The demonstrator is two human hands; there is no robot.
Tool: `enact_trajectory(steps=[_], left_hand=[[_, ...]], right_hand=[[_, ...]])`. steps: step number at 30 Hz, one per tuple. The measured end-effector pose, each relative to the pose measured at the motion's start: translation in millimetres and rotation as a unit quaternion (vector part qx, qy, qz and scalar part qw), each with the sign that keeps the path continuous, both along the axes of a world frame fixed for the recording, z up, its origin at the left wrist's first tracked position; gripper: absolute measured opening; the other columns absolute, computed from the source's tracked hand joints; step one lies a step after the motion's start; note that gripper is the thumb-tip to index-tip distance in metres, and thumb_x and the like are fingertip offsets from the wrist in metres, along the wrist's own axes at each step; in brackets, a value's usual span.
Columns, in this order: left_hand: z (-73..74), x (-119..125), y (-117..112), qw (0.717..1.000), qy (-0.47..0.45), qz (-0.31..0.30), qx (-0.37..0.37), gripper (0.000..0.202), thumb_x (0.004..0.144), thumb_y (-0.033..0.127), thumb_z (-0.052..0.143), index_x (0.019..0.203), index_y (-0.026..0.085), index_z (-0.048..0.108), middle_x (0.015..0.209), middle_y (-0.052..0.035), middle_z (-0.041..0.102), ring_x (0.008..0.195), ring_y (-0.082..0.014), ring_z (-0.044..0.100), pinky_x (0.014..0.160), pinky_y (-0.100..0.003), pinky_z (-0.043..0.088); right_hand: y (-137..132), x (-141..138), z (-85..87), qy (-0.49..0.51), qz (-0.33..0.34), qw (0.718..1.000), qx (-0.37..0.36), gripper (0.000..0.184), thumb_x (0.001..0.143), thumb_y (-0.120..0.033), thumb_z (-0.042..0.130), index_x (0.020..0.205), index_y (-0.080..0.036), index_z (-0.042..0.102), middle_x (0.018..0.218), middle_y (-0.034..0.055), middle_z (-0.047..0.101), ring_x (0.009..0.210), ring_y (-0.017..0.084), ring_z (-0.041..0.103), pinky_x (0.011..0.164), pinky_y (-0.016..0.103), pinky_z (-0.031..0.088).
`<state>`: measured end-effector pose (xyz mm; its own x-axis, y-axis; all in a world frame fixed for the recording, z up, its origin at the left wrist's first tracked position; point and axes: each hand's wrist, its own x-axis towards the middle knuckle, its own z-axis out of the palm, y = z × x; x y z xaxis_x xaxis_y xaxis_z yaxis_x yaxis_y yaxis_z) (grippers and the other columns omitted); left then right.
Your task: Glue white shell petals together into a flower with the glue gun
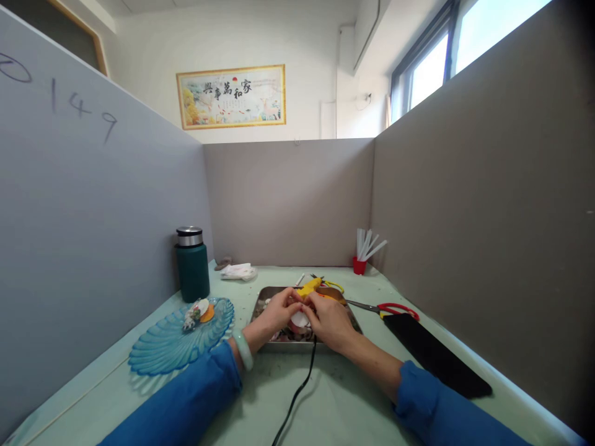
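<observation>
Both my hands meet over a metal tray (260, 298) in the middle of the desk. My left hand (274, 314) and my right hand (329, 321) are closed together on a small white shell-like piece (300, 319). A yellow glue gun (310, 287) lies just beyond my fingers across the tray; its black cord (297, 390) runs toward me. Whether my right hand touches the gun I cannot tell. The tray holds several small pieces, mostly hidden by my hands.
A blue shell-shaped glass plate (171, 344) with a few small pieces sits at left, a dark green flask (191, 265) behind it. Red-handled scissors (390, 308) and a flat black object (434, 356) lie at right. A red cup of white sticks (359, 265) stands at the back. Partition walls enclose the desk.
</observation>
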<state>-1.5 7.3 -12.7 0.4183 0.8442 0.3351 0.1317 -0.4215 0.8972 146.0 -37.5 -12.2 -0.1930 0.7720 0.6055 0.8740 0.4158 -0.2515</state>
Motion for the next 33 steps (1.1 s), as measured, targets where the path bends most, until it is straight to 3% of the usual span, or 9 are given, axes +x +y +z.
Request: enact_trajectory(steps=[33], left_hand=[[3.9,-1.3,-2.2,1.000,0.007,0.009,0.017,0.019,0.070,0.031,0.055,0.076,0.015,0.047,0.066,0.0007,0.053,0.054,-0.0099,0.051,0.045,-0.019,0.040]], right_hand=[[0.1,0.4,0.2,0.016,0.024,0.999,0.017,0.022,0.087,-0.035,0.038,0.084,-0.020,0.053,0.072,0.0015,0.061,0.069,0.014,0.056,0.060,0.022,0.031]])
